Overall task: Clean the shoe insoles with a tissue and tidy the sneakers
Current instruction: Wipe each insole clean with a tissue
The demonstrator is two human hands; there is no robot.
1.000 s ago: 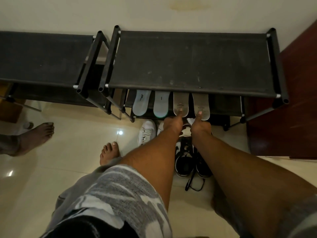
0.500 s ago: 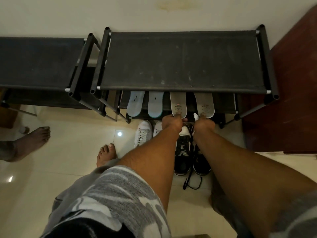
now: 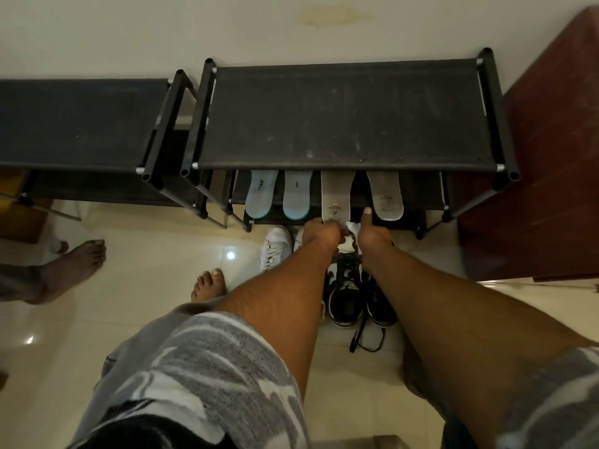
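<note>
Four insoles lie side by side on the lower shelf of a black shoe rack (image 3: 343, 118): two pale blue insoles (image 3: 261, 196) on the left, two grey insoles (image 3: 385, 196) on the right. My left hand (image 3: 322, 233) grips the heel end of the left grey insole (image 3: 337, 192). Just to its right, my right hand (image 3: 372, 234) holds a crumpled white tissue (image 3: 353, 227), thumb pointing up between the grey insoles. On the floor under my arms stand white sneakers (image 3: 275, 247) and black-and-white sneakers (image 3: 345, 293).
A second black rack (image 3: 74, 124) adjoins on the left. A dark red wooden panel (image 3: 551, 157) rises on the right. My bare foot (image 3: 209, 285) and another person's bare foot (image 3: 74, 267) rest on the glossy tile floor. A loose black lace (image 3: 366, 338) trails by the dark sneakers.
Both hands drew back to the insoles' heel ends. The right hand left the far-right insole and now sits with the tissue beside the left hand. The view shifted slightly.
</note>
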